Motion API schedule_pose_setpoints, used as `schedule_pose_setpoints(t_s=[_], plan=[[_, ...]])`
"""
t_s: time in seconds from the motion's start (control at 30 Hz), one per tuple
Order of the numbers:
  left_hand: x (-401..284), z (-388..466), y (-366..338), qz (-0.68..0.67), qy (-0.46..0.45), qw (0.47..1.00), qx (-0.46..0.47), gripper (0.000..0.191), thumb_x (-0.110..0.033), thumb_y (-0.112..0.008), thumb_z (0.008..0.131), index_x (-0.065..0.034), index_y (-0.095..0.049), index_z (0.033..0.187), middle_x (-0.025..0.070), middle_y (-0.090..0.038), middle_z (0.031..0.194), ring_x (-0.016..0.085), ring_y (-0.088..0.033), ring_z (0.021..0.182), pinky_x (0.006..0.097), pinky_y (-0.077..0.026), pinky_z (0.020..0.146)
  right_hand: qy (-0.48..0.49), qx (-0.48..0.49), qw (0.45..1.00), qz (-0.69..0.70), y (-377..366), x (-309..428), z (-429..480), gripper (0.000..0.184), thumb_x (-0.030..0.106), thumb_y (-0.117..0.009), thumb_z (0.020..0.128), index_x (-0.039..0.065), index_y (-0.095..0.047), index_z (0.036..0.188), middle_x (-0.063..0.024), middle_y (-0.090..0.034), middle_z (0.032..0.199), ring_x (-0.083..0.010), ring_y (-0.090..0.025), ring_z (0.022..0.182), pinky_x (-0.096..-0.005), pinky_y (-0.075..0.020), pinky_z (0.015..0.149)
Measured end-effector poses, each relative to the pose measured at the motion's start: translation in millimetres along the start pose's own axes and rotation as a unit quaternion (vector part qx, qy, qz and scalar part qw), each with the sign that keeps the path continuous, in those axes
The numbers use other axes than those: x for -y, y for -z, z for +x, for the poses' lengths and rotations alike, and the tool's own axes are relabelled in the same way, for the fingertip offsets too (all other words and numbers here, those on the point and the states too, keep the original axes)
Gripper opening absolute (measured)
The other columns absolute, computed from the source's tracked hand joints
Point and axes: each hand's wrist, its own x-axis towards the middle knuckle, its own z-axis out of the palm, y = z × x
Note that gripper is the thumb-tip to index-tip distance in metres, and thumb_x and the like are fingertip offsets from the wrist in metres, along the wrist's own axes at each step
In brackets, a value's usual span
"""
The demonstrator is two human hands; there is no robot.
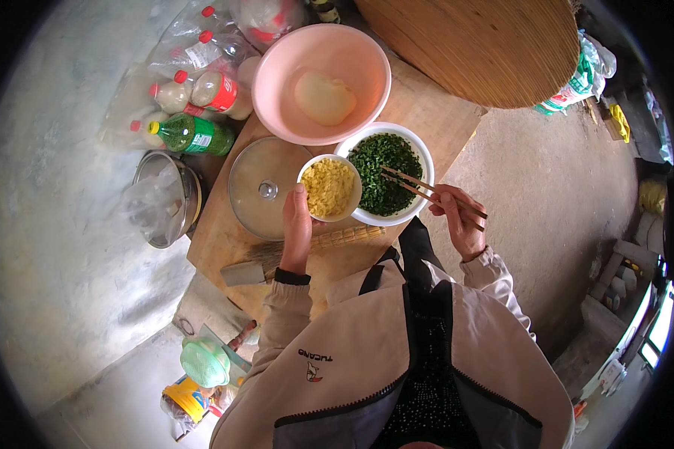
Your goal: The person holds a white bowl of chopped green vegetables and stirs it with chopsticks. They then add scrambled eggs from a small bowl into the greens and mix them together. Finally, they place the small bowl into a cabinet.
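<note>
My left hand (298, 227) grips a small white bowl (355, 206) filled with yellow scrambled egg (328, 186). This bowl is tilted slightly and overlaps the left rim of a larger white bowl (427, 168). Chopped green leaves (382, 193) fill the larger bowl. Between the fingers of my right hand (459, 220) is a pair of wooden chopsticks (427, 191), their tips at the greens. Behind both bowls stands a pink basin (267, 90) with a lump of pale dough (324, 98) at its bottom. A glass lid (253, 185) with a knob lies left of the egg bowl.
On the wooden table (326, 269) lie a straw brush (348, 237) and a grey block (242, 274). Bagged plastic bottles (216, 92), a green bottle (196, 134) and a metal pot (165, 199) stand along the left. A large round wooden board (483, 45) covers the back right.
</note>
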Motion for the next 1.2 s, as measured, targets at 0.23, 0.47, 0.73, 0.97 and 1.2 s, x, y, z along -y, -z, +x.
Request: schedule_pose_setpoints(t_s=[0.23, 0.47, 0.73, 0.97, 1.2], plan=[[16.5, 14.5, -12.5, 0.016, -0.015, 1.0, 0.005, 0.056, -0.055, -0.046, 0.105, -0.0012, -0.057, 0.116, 0.0071, -0.067, 0.09, 0.011, -0.064, 0.066, 0.0242, -0.05, 0.051, 0.057, -0.019, 0.998, -0.012, 1.5, 13.1, -30.6, 0.024, 0.015, -0.057, 0.105, -0.006, -0.068, 0.112, -0.0128, -0.073, 0.092, -0.0166, -0.072, 0.079, -0.0283, -0.0576, 0.071], [29.8, 23.9, -26.6, -0.024, -0.032, 0.999, 0.018, 0.055, -0.051, -0.054, 0.103, 0.0038, -0.056, 0.106, 0.0104, -0.066, 0.082, 0.013, -0.061, 0.055, 0.0256, -0.049, 0.043, 0.135, 0.065, 0.988, -0.039, -9.5, 28.4, -44.5, 0.016, 0.006, -0.064, 0.098, -0.004, -0.07, 0.109, -0.0156, -0.072, 0.088, -0.0232, -0.073, 0.08, -0.0339, -0.0569, 0.072], [39.7, 30.9, -35.5, 0.004, -0.012, 1.0, 0.005, 0.062, -0.056, -0.056, 0.1, 0.0056, -0.054, 0.106, 0.0121, -0.065, 0.081, 0.014, -0.061, 0.053, 0.0262, -0.049, 0.042, 0.163, 0.131, 0.974, -0.093, -38.9, 16.6, -33.9, 0.024, -0.003, -0.068, 0.093, -0.002, -0.068, 0.117, -0.0175, -0.071, 0.103, -0.03, -0.072, 0.09, -0.0362, -0.0573, 0.078], [45.6, 35.9, -37.8, 0.023, 0.003, 1.0, -0.012, 0.067, -0.059, -0.057, 0.099, 0.0077, -0.05, 0.106, 0.0149, -0.064, 0.081, 0.016, -0.061, 0.05, 0.0272, -0.049, 0.04, 0.199, 0.127, 0.967, -0.095, -42.7, 10.1, -29.2, 0.024, -0.004, -0.066, 0.094, -0.003, -0.067, 0.118, -0.0192, -0.072, 0.106, -0.0322, -0.072, 0.093, -0.0363, -0.0577, 0.079], [45.9, 37.2, -38.9, 0.035, 0.006, 0.999, -0.008, 0.071, -0.061, -0.058, 0.098, 0.0088, -0.048, 0.106, 0.0162, -0.064, 0.08, 0.017, -0.062, 0.049, 0.0264, -0.049, 0.039, 0.166, 0.094, 0.976, -0.109, -41.1, 6.7, -29.6, 0.02, 0.0, -0.069, 0.093, 0.0, -0.071, 0.113, -0.016, -0.073, 0.101, -0.0293, -0.073, 0.089, -0.0355, -0.0588, 0.077]])
